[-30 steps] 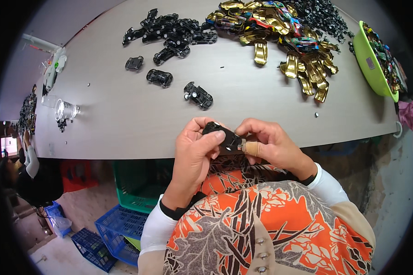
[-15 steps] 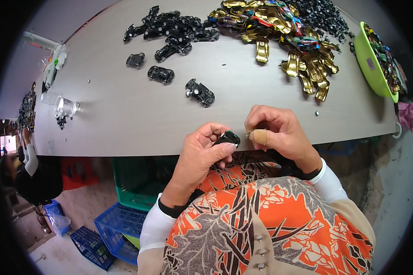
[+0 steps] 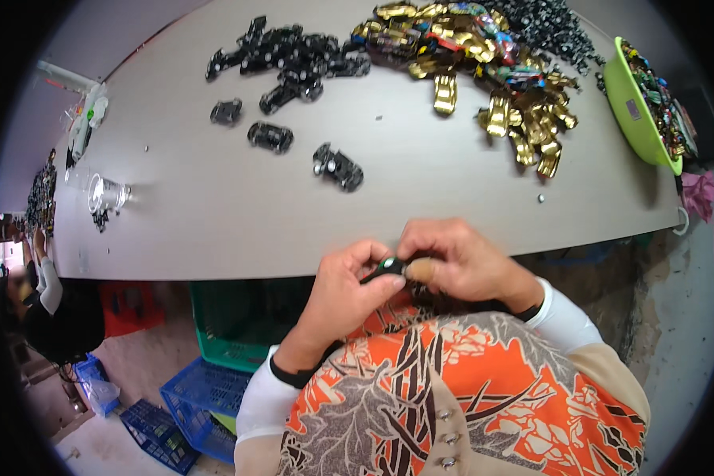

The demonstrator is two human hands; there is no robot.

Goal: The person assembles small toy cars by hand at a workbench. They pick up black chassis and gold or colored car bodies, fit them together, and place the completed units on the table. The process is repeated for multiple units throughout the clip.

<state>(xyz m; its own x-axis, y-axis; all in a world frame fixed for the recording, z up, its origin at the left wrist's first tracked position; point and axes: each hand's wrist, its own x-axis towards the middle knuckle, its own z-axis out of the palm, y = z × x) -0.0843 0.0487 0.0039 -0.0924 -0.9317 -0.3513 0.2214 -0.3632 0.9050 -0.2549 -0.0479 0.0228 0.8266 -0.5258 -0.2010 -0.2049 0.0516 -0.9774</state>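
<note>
Both hands dropped nearer since earlier frame, now below near table edge (image 3: 214,270). My left hand (image 3: 345,289) and right hand (image 3: 460,262) pinch small black toy-car part (image 3: 387,267) between fingertips, over lap. Work in hand continues; loose black toy car (image 3: 338,166) lies untouched, far on table.

Gold toy car shells (image 3: 523,119), black chassis (image 3: 293,59), lime-green bowl (image 3: 639,119).

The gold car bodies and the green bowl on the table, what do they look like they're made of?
Gold car bodies: probably plastic or metal with a shiny metallic coating; bright glints show on them. Green bowl: likely smooth moulded plastic, uniformly lime coloured with a thin rim.
</note>
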